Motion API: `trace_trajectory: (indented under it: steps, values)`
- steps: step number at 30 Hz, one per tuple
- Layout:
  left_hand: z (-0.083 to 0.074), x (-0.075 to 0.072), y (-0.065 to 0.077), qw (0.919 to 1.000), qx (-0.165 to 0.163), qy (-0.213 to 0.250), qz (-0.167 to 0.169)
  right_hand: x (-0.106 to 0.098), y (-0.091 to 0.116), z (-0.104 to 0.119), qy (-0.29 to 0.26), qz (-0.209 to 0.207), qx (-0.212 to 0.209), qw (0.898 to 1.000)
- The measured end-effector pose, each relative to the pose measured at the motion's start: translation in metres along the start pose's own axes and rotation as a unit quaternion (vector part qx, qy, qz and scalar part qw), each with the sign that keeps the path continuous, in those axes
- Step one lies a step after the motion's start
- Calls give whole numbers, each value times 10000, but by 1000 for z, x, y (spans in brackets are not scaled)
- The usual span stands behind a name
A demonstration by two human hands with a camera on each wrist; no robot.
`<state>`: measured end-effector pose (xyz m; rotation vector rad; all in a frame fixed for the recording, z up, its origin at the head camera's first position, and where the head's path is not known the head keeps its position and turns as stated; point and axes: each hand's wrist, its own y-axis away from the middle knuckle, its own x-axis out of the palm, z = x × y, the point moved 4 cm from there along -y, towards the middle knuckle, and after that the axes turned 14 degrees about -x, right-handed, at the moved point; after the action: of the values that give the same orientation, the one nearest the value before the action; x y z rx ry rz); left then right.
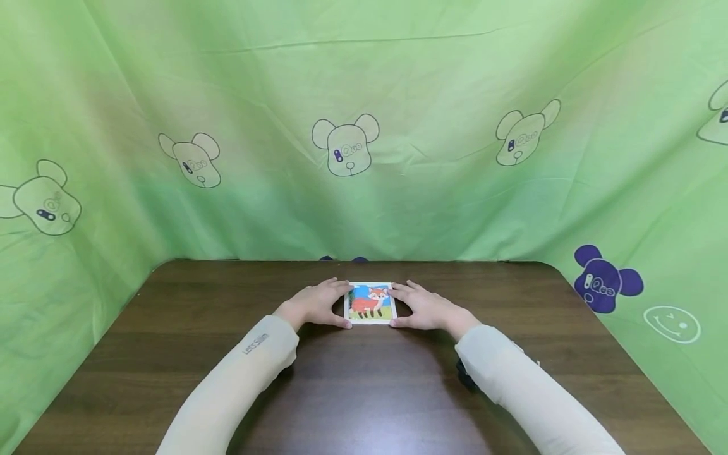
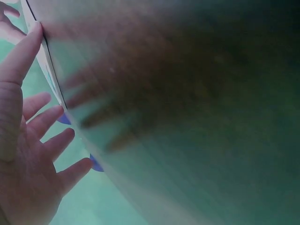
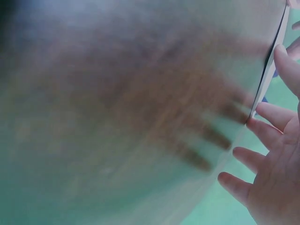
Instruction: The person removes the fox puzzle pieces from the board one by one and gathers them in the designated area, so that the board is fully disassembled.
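A small square picture puzzle (image 1: 371, 304) with a white border and a red fox on it lies on the brown table, between the two hands. At its left side is my left hand (image 1: 318, 303), thumb near the lower left corner and forefinger by the upper left. My right hand (image 1: 426, 308) mirrors this on the right side, with a fingertip overlapping the border. Both hands have straight, spread fingers touching the edges. In the left wrist view the thumb (image 2: 23, 56) meets the thin pale edge. The right wrist view shows the fingers (image 3: 269, 133) beside that edge.
The dark wooden table (image 1: 370, 404) has rounded far corners and reflects the hands in the wrist views. Behind it hangs a green curtain (image 1: 432, 208) printed with bear heads. A small black object (image 1: 465, 377) shows under the right sleeve.
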<state>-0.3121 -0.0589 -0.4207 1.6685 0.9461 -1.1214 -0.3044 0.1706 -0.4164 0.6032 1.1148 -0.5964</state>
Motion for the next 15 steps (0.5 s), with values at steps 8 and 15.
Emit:
trace_trajectory:
  steps: [8, 15]
  values:
    - [-3, 3, 10, 9998, 52, -210, -12, 5, 8, 5, 28, -18, -90, 10000]
    - [-6, 7, 18, 9993, 157, -340, -69, 4, 16, 12, 43, -64, -237, 9997]
